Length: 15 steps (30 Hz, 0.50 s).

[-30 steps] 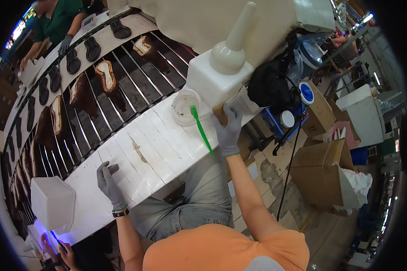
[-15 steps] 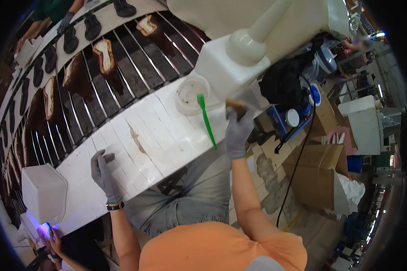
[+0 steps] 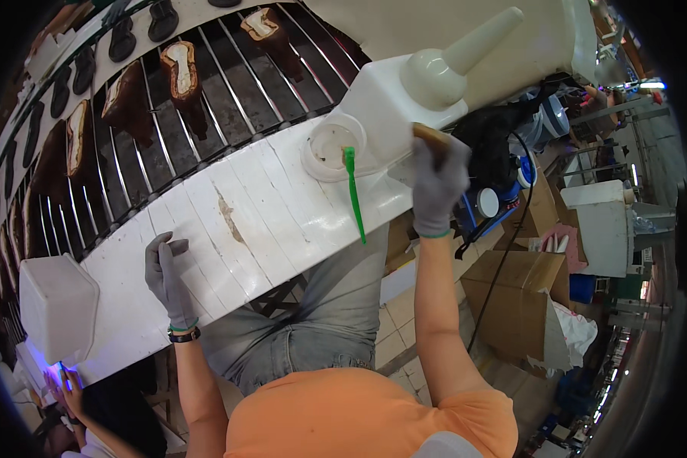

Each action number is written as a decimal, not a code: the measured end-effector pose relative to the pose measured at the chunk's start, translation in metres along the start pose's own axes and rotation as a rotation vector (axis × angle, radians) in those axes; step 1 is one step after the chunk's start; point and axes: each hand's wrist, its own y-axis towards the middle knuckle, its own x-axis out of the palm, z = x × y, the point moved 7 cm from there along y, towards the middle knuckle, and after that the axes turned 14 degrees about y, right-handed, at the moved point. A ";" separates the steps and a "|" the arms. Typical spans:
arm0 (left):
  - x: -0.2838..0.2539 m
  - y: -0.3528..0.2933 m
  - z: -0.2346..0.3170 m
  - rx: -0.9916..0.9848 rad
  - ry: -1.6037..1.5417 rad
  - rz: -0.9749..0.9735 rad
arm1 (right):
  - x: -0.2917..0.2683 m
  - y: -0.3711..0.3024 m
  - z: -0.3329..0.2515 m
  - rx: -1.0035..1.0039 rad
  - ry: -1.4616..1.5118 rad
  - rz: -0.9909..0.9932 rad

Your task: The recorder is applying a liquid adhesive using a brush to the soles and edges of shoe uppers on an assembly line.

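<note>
My right hand [image 3: 440, 187], in a grey glove, is raised by the right end of the white bench [image 3: 282, 237]. Its fingers are closed round a brown wooden-looking piece [image 3: 429, 136]; the glove hides most of it, so its kind does not show. Gloved in grey too, my left hand [image 3: 168, 278] hovers at the bench's near edge with thumb and fingers apart, holding nothing. Between the hands a green toothbrush-shaped brush [image 3: 354, 195] leans with its head on a round translucent dish [image 3: 317, 162] and its handle toward me.
Beyond the bench, brown shoe uppers [image 3: 182, 80] lie on a conveyor of metal rods [image 3: 237, 91], with black soles [image 3: 162, 21] farther back. A white box-shaped cover [image 3: 57, 305] stands at left, near another person's hand [image 3: 69, 393] in violet light. Cardboard box [image 3: 511, 305] and black cable [image 3: 504, 267] lie right.
My right hand has moved right and slightly up with the brown piece, away from the green brush. My left hand stays by the bench edge, still empty.
</note>
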 end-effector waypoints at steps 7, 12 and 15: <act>0.003 0.003 0.012 -0.030 0.050 -0.005 | 0.009 -0.008 -0.029 0.128 0.062 -0.088; 0.041 0.047 0.041 0.042 -0.131 -0.149 | 0.014 0.050 -0.041 -0.008 -0.174 -0.128; 0.057 0.101 0.057 0.122 -0.272 -0.052 | 0.019 0.033 -0.050 -0.005 -0.223 -0.091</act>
